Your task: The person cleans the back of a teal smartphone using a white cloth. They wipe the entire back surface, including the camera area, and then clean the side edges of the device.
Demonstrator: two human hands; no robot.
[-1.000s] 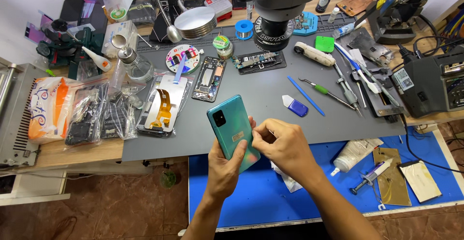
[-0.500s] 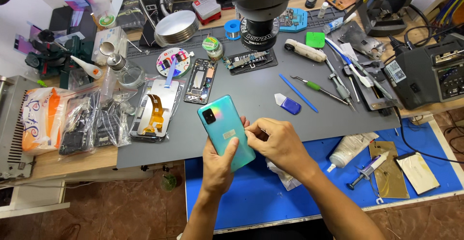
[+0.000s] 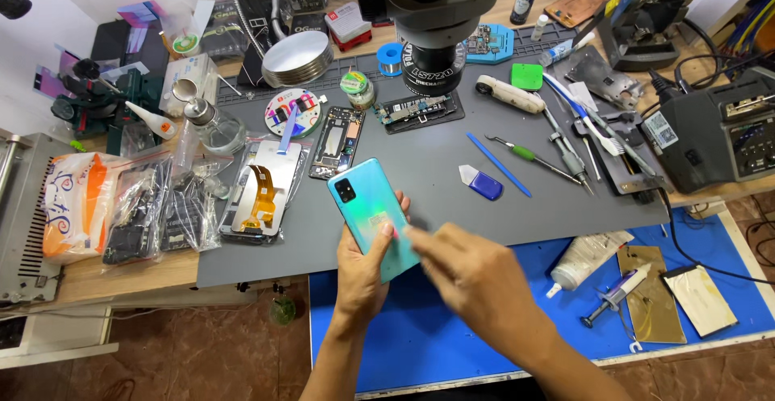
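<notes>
my left hand (image 3: 361, 276) has its fingers (image 3: 388, 230) wrapped around the lower half of the phone (image 3: 371, 211), thumb on the near edge, so the teal back faces up with the camera block toward the far end. the phone is held in the air just over the near edge of the grey mat (image 3: 420, 191), tilted a little left. my right hand (image 3: 476, 276) is blurred beside the phone's lower right corner; its fingers look loosely spread and i see nothing in them, though whether a fingertip touches the phone's edge i cannot tell.

around them: an opened phone frame (image 3: 337, 143) and a screen part with an orange flex (image 3: 262, 187) lie on the mat to the left, a small blue pick (image 3: 482, 183) and a blue spudger (image 3: 498, 164) to the right, bags of parts (image 3: 153, 215) at the left side of the table, a glue tube (image 3: 583, 260) and syringe (image 3: 615, 296) on the blue mat (image 3: 452, 328).

risks as i judge them: the grip is only on one end, so a nudge from the right hand could tip the phone out and drop it on the loose parts below. the glossy back may also slip.
</notes>
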